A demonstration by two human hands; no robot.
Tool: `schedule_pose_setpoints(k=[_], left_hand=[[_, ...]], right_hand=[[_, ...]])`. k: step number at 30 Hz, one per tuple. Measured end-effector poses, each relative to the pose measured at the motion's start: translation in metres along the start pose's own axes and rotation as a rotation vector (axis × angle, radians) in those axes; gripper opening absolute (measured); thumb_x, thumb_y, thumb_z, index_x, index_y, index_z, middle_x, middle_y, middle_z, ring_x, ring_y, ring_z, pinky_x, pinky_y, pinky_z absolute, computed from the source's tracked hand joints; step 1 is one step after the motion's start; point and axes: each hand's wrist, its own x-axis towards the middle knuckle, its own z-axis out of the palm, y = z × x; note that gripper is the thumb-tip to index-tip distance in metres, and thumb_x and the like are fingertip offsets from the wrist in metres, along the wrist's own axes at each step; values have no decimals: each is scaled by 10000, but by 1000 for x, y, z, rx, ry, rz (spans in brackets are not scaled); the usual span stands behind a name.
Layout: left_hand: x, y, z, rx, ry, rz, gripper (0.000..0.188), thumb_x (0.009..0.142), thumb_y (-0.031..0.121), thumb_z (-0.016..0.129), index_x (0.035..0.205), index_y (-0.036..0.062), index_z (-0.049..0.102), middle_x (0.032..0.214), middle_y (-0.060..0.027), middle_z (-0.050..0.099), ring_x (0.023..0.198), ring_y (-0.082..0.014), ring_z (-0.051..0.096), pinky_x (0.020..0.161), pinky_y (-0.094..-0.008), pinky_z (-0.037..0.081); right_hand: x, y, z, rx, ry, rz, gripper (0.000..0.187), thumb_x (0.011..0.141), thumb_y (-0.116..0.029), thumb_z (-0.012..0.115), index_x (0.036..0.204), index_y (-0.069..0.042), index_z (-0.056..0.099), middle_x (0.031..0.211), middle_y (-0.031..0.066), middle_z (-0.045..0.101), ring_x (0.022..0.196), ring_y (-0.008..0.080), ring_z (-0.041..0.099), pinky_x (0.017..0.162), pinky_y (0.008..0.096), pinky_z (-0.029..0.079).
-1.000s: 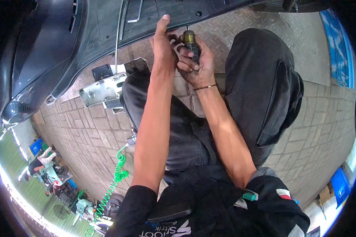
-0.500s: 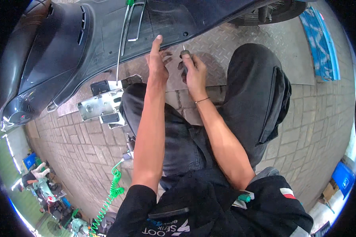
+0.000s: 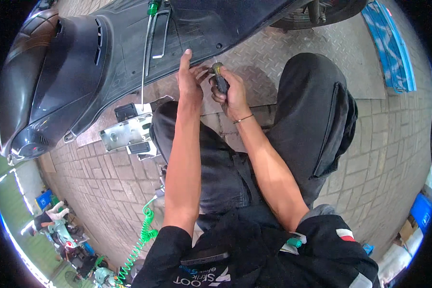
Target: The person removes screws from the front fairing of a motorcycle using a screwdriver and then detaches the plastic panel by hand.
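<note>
Screwdriver [image 3: 219, 79]: stubby, dark grip with yellow-green collar; long axis near upright in the view, tip toward the lower edge of the scooter body panel [image 3: 129, 57]. Right hand [image 3: 230, 91]: fingers clamped round the grip, wrist bent, forearm running down to the lap. Left hand [image 3: 189, 79]: fingers apart, forefinger straight and touching the panel edge, the others spread toward the tip. Beneath: checker-plate ramp [image 3: 283, 53]. Left of the knee: metal bracket [image 3: 125, 132] on the paving.

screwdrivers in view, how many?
2. One screwdriver, dark-handled, is gripped in the right hand beside the left hand. A green-handled one lies on the scooter body. Others may be hidden.
</note>
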Motion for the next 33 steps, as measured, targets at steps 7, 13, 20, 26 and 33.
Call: schedule_pose_setpoints(k=[7,13,20,26,33], left_hand=[[-2,1,0,-58,-89,-12,695,899,651,626,1288,75,598,1230,-132,705,1132,-280,654,962,-466,430],[-2,3,1,-25,-77,-20,715,898,654,627,1317,77,572,1221,-130,704,1156,-293,655,958,-473,430],[-5,5,2,-75,-70,-6,766,901,578,681,1392,20,499,1252,-177,663,1165,-340,660,995,-515,473],[-3,5,1,-50,-68,5,776,891,582,688,1400,31,491,1242,-171,667,1139,-337,668,968,-506,500],[-5,3,1,-27,-72,-23,697,888,628,660,1341,108,561,1225,-121,675,1150,-324,649,1020,-539,417]], right_hand=[[4,6,-7,92,-70,45,296,1064,-315,529,1089,-40,638,789,78,641,452,94,422,418,253,322],[6,6,-9,104,-57,69,302,1061,-320,531,1118,-45,641,781,67,633,450,92,411,422,252,317],[11,-1,-12,239,4,127,327,1070,-330,486,1137,-43,628,780,58,624,437,79,374,436,247,301],[15,-20,-22,240,27,75,335,1068,-362,491,1130,-59,620,747,41,610,432,79,373,434,241,299],[0,-5,-5,9,21,71,257,1049,-326,544,1043,-86,633,710,39,588,439,75,371,415,249,280]])
